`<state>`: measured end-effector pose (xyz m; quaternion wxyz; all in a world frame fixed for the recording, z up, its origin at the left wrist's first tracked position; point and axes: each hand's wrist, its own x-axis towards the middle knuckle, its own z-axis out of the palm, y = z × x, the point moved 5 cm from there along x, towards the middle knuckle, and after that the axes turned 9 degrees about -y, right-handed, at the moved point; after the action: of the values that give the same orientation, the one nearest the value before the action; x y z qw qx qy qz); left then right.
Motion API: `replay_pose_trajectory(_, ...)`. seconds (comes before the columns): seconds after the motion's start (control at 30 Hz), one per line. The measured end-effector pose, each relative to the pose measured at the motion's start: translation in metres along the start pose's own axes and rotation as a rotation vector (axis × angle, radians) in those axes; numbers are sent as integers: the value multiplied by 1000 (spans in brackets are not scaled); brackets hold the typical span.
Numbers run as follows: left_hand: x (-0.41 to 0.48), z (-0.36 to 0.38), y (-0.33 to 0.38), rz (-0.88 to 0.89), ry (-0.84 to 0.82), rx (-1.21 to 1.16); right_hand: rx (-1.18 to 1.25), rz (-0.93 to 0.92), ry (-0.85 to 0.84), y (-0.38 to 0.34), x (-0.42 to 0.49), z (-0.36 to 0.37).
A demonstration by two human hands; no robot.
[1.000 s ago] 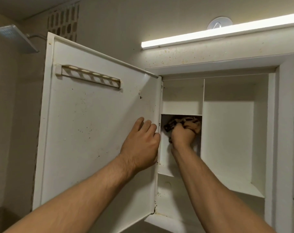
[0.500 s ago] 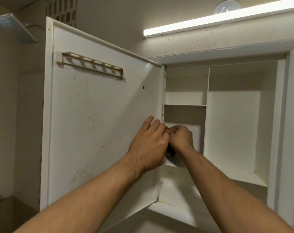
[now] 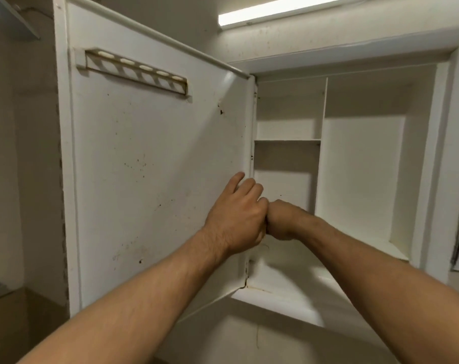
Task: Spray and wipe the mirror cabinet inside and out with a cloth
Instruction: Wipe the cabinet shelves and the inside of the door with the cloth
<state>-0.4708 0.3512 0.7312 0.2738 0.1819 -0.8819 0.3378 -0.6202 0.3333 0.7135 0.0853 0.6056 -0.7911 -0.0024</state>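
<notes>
The white mirror cabinet (image 3: 359,179) hangs open, and its speckled door (image 3: 144,179) swings out to the left with the inner face toward me. My left hand (image 3: 236,219) rests on the door's inner face beside the hinge edge, fingers loosely bent. Right behind it, my right hand (image 3: 281,222) is fisted at the lower left compartment, touching the left hand. The dark cloth it grips is almost wholly hidden inside the fist. No spray bottle is in view.
A slotted holder rack (image 3: 136,72) is fixed high on the door. A small shelf (image 3: 287,140) divides the left column, and a tall compartment lies to its right. A tube light (image 3: 275,11) glows above. A shower head (image 3: 13,19) sits at top left.
My right hand with the cloth has come down out of the middle left compartment to its lower front edge, against the left hand. The view has moved closer.
</notes>
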Motion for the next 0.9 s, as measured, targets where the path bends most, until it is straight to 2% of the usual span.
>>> replay_pose_trajectory(0.07, 6, 0, 10, 7, -6, 0, 37, 13, 173, -8, 2, -12)
replay_pose_trajectory(0.13, 8, 0, 12, -20, 19, 0, 339, -78, 365, -16, -5, -17)
replay_pose_trajectory(0.17, 8, 1, 11, -33, 37, 5, 424, -134, 355, -22, -9, -11)
replay_pose_trajectory(0.2, 7, 2, 10, -34, 44, 8, 418, -170, 294, -28, -12, -1)
replay_pose_trajectory(0.27, 3, 5, 8, -20, 32, -13, 203, -146, 105, -33, -17, 4)
replay_pose_trajectory(0.37, -5, 9, 6, -21, 2, -33, -145, 66, -149, -21, -22, -26)
replay_pose_trajectory(0.43, -10, 11, 3, -19, 28, -35, -313, 164, -188, -13, -22, -50)
replay_pose_trajectory(0.47, -12, 11, 2, -6, 37, -34, -366, 173, -124, -12, -21, -58)
replay_pose_trajectory(0.5, -14, 11, 0, 3, 55, -41, -399, 171, 7, -12, -20, -67)
replay_pose_trajectory(0.6, -15, 10, -1, 11, 70, -40, -416, 186, 479, -6, -19, -89)
replay_pose_trajectory(0.67, -13, 12, 2, 10, 70, -60, -409, 254, 540, 0, -17, -91)
replay_pose_trajectory(0.7, -12, 12, 5, 15, 77, -75, -428, 282, 491, 0, -16, -84)
replay_pose_trajectory(0.77, -11, 14, 8, 20, 98, -85, -481, 215, 344, -11, -9, -57)
replay_pose_trajectory(0.83, -12, 16, 10, 21, 96, -88, -385, 81, 112, -25, -5, -23)
replay_pose_trajectory(0.9, -12, 16, 9, 19, 117, -108, -309, 60, -75, -30, -5, -10)
